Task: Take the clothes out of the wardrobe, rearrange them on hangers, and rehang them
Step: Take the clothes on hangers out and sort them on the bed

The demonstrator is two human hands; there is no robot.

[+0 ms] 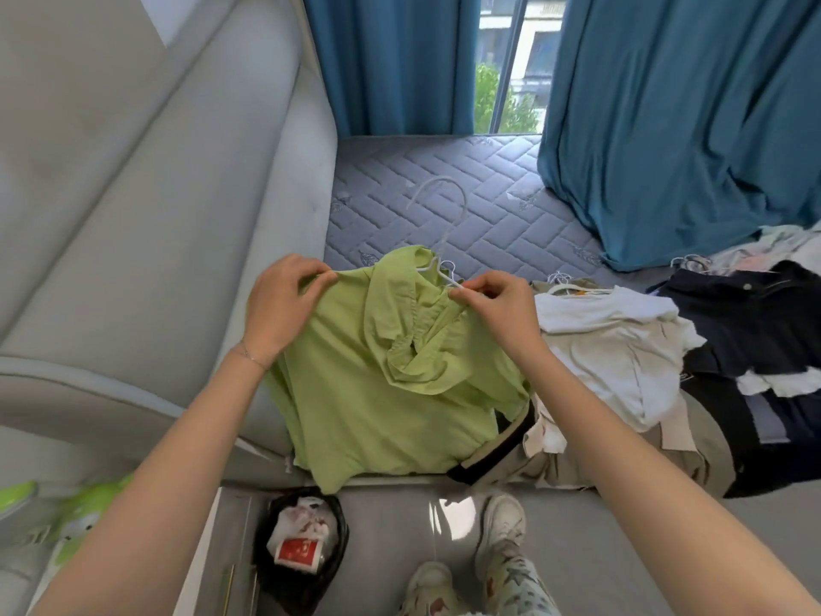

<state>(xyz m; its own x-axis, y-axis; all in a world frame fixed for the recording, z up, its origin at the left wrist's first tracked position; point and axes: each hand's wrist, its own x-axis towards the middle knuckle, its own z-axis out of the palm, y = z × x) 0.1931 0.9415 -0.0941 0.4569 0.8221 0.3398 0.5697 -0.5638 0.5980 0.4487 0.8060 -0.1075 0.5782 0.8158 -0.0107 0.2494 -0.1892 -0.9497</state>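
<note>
Blue curtains (666, 126) frame a window (506, 60) behind a bare quilted mattress (466, 202), where a person bends over a lime-green hooded top (377, 371) laid flat at the near edge of the bed, its hem hanging over the side. A white hanger (444, 273) sits in the neck of the top, its hook lying on the mattress and pointing towards the window. The left hand (280, 300) pinches the fabric at one shoulder between thumb and curled fingers. The right hand (497, 300) pinches at the other shoulder, where the end of the hanger's arm shows; whether it grips wire, cloth or both cannot be told. A padded grey headboard (155, 193) rises beside the left hand. On the other side of the top lies a heap of clothes: a white shirt (613, 331) on its own hanger, beige trousers (622, 460) with a black belt, and dark garments (755, 317) further along. On the floor below stand a bin (302, 549) lined with a black bag and the person's pale shoes (502, 522).
</note>
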